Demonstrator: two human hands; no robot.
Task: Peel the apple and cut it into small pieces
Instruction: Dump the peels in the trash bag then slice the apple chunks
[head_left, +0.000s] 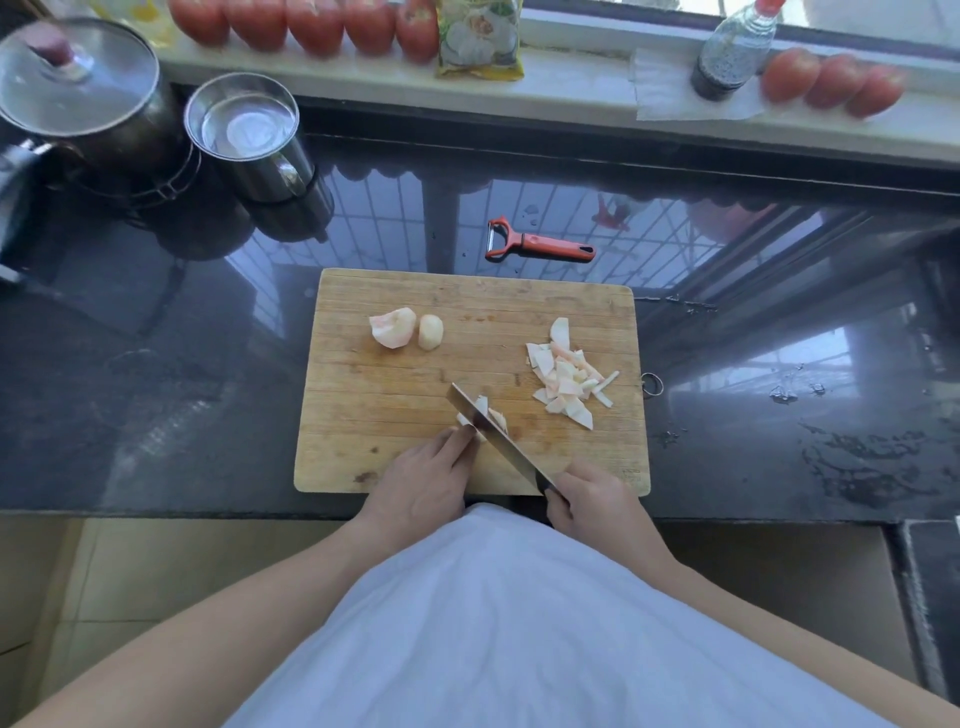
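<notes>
Right hand (589, 501): fingers wrapped around the handle of the knife (498, 441) at the near edge of the cutting board (395, 395); the handle itself is almost fully hidden inside the grip.
Knife: blade runs diagonally from the right hand up and to the left, toward the left hand's fingertips; its edge is down on the board, passing through the piece being cut.
Left hand (423, 480): resting on the board just left of the blade; fingertips curled down onto a small apple piece (483, 408) — pressing it in place against the flat of the blade; part of the piece shows on the far side of the blade.
Hands relative to each other: close together but apart, separated by the blade.
Cut apple pile (566, 382): pale slivers and small wedges heaped on the board beyond the right hand, toward the board's right edge; well apart from the knife tip.
Uncut apple chunks (405, 327): two peeled, rounded pieces side by side on the board, beyond the left hand; whether they touch each other cannot be told.
Peeler (537, 241): red handle, lying flat on the dark countertop (156, 364) just past the far edge of the board — beyond both hands.
Steel cup (249, 135): on the countertop far beyond and left of the left hand; beside a lidded pot (78, 88).
Tomatoes (306, 23): in a row on the ledge at the far side, beyond both hands.
</notes>
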